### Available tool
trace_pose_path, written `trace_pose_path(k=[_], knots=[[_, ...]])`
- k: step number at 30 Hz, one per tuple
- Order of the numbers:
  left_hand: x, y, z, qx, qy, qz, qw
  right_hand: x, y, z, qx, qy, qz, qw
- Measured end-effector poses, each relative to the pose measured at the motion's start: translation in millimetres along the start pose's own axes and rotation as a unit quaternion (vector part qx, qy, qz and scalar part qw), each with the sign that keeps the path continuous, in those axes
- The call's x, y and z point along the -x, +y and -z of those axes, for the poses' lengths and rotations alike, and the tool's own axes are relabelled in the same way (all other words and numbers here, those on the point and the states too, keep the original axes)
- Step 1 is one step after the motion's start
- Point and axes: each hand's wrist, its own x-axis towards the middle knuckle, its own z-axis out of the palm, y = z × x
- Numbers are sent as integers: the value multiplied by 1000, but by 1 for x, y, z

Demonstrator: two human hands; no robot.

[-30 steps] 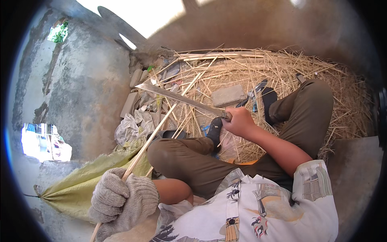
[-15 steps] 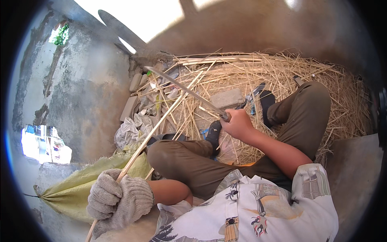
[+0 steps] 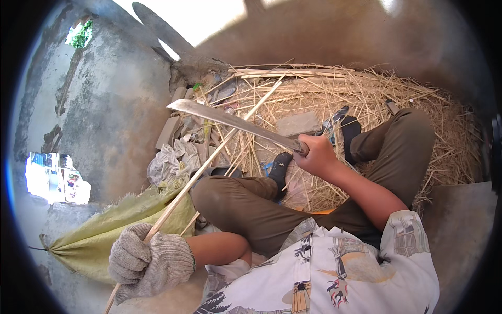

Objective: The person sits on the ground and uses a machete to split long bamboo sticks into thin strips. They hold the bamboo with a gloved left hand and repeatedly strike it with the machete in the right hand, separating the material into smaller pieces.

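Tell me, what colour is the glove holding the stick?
The glove is a speckled grey-white knit, seen in the head view.

Straw pile (image 3: 366, 99) and bent knee (image 3: 219, 193) crowd the front; wall (image 3: 115, 104) seemingly blocks left.

Both hands (image 3: 149, 261) (image 3: 318, 155) clenched, arms apart

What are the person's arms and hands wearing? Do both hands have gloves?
Only one does. The left hand wears a thick, knitted, greyish-white work glove with a ribbed cuff at the wrist. The right hand is bare. Both forearms are bare too; the short sleeves of a loose white shirt with printed pictures end near the elbows.
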Motion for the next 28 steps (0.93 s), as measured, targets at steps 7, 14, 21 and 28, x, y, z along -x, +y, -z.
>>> trace_pose_path(k=[7, 14, 21, 28], knots=[[-1, -4, 12, -56, 29, -31, 998, -2, 1, -1, 22, -7, -92, 996], [-1, -9, 4, -58, 42, -48, 996, -8, 23, -5, 55, -6, -117, 992], [-2, 1, 10, -52, 34, -41, 997, 7, 2, 0, 8, 8, 43, 999], [-10, -11, 13, -107, -34, -3, 994, -3, 14, -17, 52, -7, -66, 996]])
